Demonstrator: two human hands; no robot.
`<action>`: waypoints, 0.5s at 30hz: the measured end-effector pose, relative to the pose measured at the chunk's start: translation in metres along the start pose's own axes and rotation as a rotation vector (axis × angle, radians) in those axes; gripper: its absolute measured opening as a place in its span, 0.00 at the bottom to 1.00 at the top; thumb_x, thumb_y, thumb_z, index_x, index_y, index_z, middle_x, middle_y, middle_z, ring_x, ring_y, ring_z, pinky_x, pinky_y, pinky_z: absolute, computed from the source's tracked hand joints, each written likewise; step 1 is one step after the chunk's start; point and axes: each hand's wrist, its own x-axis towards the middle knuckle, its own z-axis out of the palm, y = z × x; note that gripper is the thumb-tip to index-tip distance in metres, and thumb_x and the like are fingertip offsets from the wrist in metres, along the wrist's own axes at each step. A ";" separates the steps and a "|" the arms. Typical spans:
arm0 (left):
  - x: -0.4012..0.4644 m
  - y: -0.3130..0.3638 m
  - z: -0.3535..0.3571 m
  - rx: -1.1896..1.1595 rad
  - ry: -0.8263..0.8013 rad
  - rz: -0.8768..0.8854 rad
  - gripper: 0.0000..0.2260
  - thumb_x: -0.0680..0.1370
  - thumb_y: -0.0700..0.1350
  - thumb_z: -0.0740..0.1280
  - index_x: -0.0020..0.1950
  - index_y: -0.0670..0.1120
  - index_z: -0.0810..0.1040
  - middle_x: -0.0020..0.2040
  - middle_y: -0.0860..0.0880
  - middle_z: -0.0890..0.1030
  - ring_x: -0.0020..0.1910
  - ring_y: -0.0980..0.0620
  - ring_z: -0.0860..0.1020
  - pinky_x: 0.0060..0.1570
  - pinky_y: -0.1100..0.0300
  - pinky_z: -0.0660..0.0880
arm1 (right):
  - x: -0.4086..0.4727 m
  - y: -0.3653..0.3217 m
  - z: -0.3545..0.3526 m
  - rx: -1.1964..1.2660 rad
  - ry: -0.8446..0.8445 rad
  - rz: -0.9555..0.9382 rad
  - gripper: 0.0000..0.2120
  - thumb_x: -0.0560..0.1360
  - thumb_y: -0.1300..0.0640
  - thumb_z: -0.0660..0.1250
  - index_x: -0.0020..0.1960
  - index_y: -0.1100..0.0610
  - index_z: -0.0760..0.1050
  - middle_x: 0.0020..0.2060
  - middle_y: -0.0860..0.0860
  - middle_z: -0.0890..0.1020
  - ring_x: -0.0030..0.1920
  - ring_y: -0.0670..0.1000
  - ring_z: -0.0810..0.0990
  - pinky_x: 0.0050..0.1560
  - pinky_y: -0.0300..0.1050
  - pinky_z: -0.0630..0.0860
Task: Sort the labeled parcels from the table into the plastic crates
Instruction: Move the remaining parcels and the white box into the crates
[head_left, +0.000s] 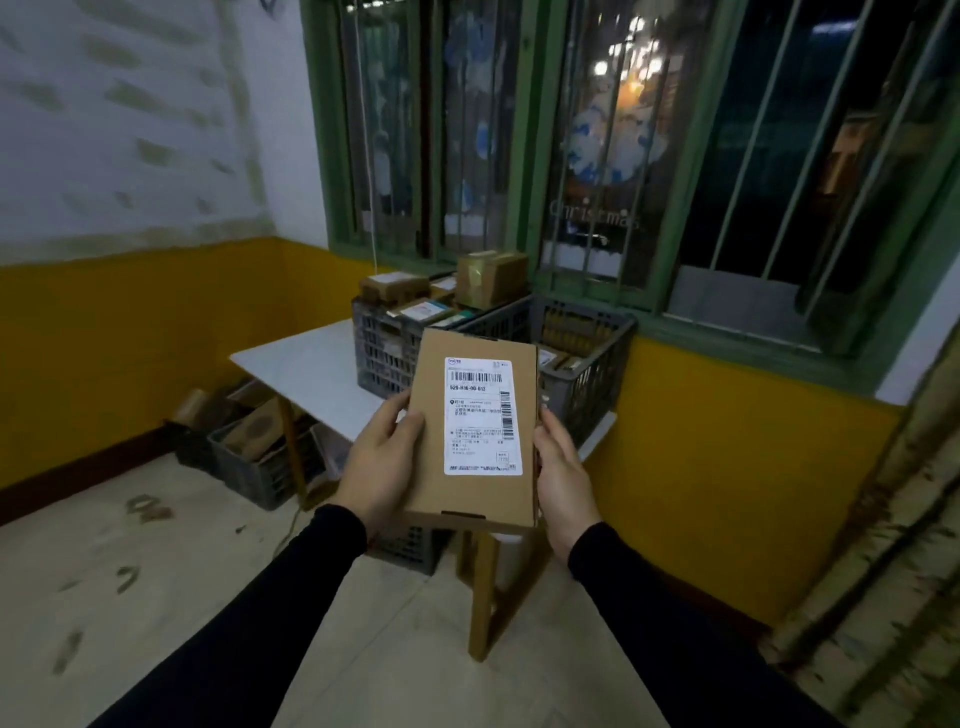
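This looks like a small parcel sorting room, perhaps the back of a courier point. Grey plastic crates filled with cardboard parcels stand on a white surface in the corner, and more crates sit on the floor below. The walls are plain — white above, yellow below — and the green window has bars.

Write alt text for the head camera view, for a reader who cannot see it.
Two hands, left and right, hold a flat cardboard parcel by its side edges, its white shipping label facing the camera. Beyond it, two grey plastic crates holding boxes sit on a white table under a barred window.
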 end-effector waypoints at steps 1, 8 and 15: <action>0.028 -0.009 -0.005 0.016 -0.027 0.009 0.13 0.84 0.51 0.57 0.68 0.56 0.70 0.56 0.55 0.79 0.52 0.55 0.79 0.54 0.54 0.77 | 0.021 0.003 0.012 -0.005 0.025 -0.009 0.19 0.84 0.48 0.54 0.75 0.42 0.62 0.54 0.38 0.78 0.46 0.35 0.77 0.34 0.29 0.74; 0.192 -0.028 -0.016 0.032 -0.165 -0.003 0.15 0.83 0.53 0.58 0.69 0.56 0.71 0.58 0.54 0.79 0.54 0.54 0.79 0.59 0.51 0.75 | 0.141 -0.005 0.063 -0.007 0.128 -0.035 0.19 0.84 0.50 0.56 0.74 0.43 0.64 0.55 0.38 0.78 0.50 0.37 0.79 0.46 0.36 0.76; 0.317 -0.032 0.038 0.032 -0.286 0.044 0.13 0.83 0.50 0.59 0.68 0.54 0.73 0.55 0.56 0.81 0.47 0.62 0.79 0.41 0.67 0.73 | 0.263 -0.008 0.049 -0.028 0.298 -0.079 0.18 0.84 0.52 0.58 0.73 0.44 0.67 0.54 0.40 0.82 0.46 0.35 0.82 0.43 0.33 0.77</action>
